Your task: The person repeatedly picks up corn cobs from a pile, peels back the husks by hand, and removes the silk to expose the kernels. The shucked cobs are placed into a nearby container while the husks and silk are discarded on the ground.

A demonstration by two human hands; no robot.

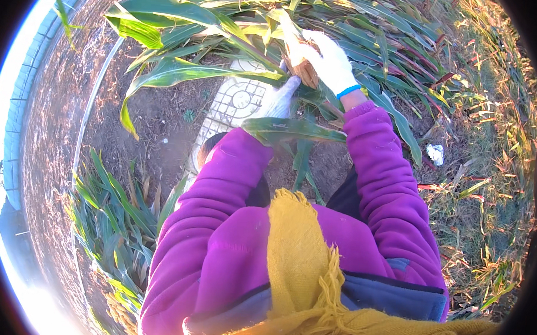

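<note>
A green corn stalk (255, 52) with long leaves crosses in front of me, its leafy end pointing to the upper left. My left hand (278, 98), in a pale knit glove, is closed around the stalk just below an ear of corn in dry tan husk (305, 70). My right hand (329, 60), in a white glove with a blue cuff edge, grips the husk of that ear from the right. The kernels are hidden. One broad leaf (297, 129) lies across my left wrist.
A large heap of cut corn stalks (390, 51) lies ahead. Beneath my left hand is a patterned pale slab (221, 107). More stalks (118, 219) and several yellow ears (120, 313) lie at lower left; crumpled white litter (435, 154) lies at right.
</note>
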